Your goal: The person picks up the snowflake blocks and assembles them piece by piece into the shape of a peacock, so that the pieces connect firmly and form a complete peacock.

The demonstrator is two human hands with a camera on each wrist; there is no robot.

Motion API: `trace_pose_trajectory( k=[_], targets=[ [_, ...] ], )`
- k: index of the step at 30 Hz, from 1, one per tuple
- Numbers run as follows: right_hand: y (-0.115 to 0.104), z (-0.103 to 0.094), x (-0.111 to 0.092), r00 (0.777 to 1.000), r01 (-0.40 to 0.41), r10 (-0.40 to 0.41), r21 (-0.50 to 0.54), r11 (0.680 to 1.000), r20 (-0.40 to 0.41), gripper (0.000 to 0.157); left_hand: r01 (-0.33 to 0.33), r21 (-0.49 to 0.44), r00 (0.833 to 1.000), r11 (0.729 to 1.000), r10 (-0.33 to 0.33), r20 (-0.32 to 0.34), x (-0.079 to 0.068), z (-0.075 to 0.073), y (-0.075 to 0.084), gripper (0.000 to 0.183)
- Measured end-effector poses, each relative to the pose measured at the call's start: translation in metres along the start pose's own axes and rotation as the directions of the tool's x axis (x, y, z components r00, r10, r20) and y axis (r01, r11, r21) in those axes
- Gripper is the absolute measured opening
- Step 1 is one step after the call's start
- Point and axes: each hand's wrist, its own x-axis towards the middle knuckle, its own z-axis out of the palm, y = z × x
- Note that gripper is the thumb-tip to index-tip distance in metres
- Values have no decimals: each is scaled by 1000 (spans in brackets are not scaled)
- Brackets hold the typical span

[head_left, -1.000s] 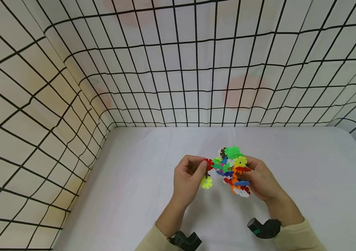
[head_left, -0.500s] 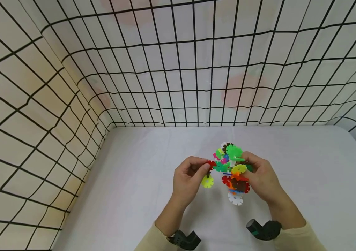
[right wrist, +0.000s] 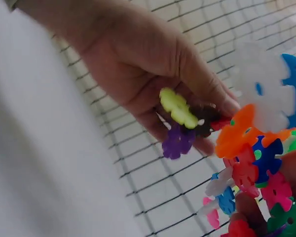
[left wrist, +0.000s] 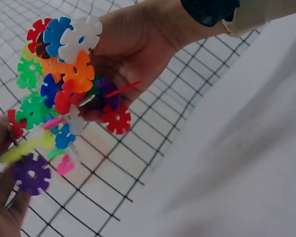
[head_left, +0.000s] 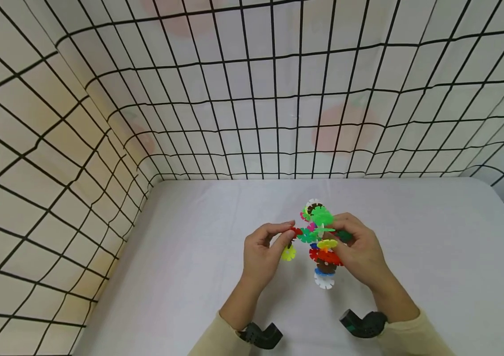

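Note:
My left hand (head_left: 261, 254) pinches a small red snowflake disc (head_left: 296, 231) between thumb and fingertips. A yellow disc (head_left: 288, 254) and a purple disc (left wrist: 40, 178) hang from it. My right hand (head_left: 363, 252) grips a larger cluster of interlocking snowflake discs (head_left: 322, 216), in green, orange, red, blue, white and other colours. The cluster stands roughly upright above the table, with a white disc (head_left: 324, 282) lowest in the head view. The red disc meets a teal-green disc (head_left: 307, 236) on the cluster's left side; whether their slots are joined I cannot tell. Fingers partly hide the cluster.
A white-covered table (head_left: 189, 277) lies beneath both hands. Black wire mesh (head_left: 274, 128) stands along its back and sides, with pale cloth behind. Each wrist wears a dark camera, the left wrist camera (head_left: 262, 337) and the right wrist camera (head_left: 364, 324).
The right hand has turned the cluster more upright, its white disc swinging to the bottom, then shifted it slightly left. The left hand keeps its pinch on the red disc, nearly in place.

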Motion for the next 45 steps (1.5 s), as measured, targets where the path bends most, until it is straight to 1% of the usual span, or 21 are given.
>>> trace_pose_trajectory(
  k=[1,3,4,6,10,15,17,20,22,24,27,28,29,30,32,35,37,39,41,43,45],
  targets=[
    [3,2,1,1000,-13,13,-24,1000,-7,17,61,38,998,997,-61,-11,1,-1,-3,15],
    [9,5,2,999,-36,35,-69,997,-16,15,170,99,985,981,-168,-32,2,-2,-10,18],
    [12,7,3,999,-45,44,-88,995,-21,13,211,123,977,970,-208,-38,3,-2,-14,18],
    [17,9,3,998,-66,63,-134,989,-28,10,260,149,966,954,-257,-37,3,-3,-19,20],
    [23,11,3,995,-99,93,-184,978,-40,6,301,147,953,942,-302,-14,4,-5,-26,25],
    [28,14,3,989,-139,124,-230,963,-78,9,333,170,942,928,-337,-6,5,-4,-30,28],
    [29,18,3,980,-178,148,-256,950,-131,11,350,203,936,915,-351,-29,5,-2,-30,27],
    [34,24,3,951,-238,167,-267,934,-261,13,373,244,926,895,-374,-46,3,2,-31,27],
    [39,29,2,920,-269,171,-254,929,-352,13,361,274,928,891,-374,-8,1,5,-34,30],
    [44,34,2,895,-281,163,-243,928,-416,12,335,311,926,890,-372,70,-2,8,-38,37],
    [49,42,0,879,-291,166,-227,929,-447,9,241,409,927,880,-333,171,-6,12,-45,45],
    [50,44,-1,879,-293,168,-228,929,-445,8,214,444,928,870,-322,185,-7,13,-46,48],
    [50,46,-2,881,-296,172,-230,927,-441,7,183,477,934,859,-303,187,-8,14,-48,47],
    [50,47,-3,884,-299,178,-228,927,-433,6,158,506,942,848,-283,181,-8,13,-51,45],
    [48,51,-4,888,-303,192,-219,927,-417,6,126,530,955,838,-247,164,-7,11,-56,41],
    [45,56,-8,896,-299,203,-198,933,-396,7,114,538,964,835,-224,144,-2,6,-65,40],
    [43,61,-10,901,-293,211,-173,940,-379,9,102,554,967,826,-212,138,4,2,-70,41],
    [43,65,-12,907,-288,219,-153,945,-359,10,74,584,973,809,-187,135,10,-2,-76,40],
    [44,68,-14,915,-278,214,-152,948,-342,11,63,615,977,786,-175,123,15,-6,-81,37],
    [46,68,-14,924,-261,194,-173,950,-331,11,66,642,976,764,-182,116,17,-10,-85,34],
    [49,65,-13,928,-247,174,-194,950,-330,10,90,653,970,752,-216,115,18,-13,-88,32]
  ],
)
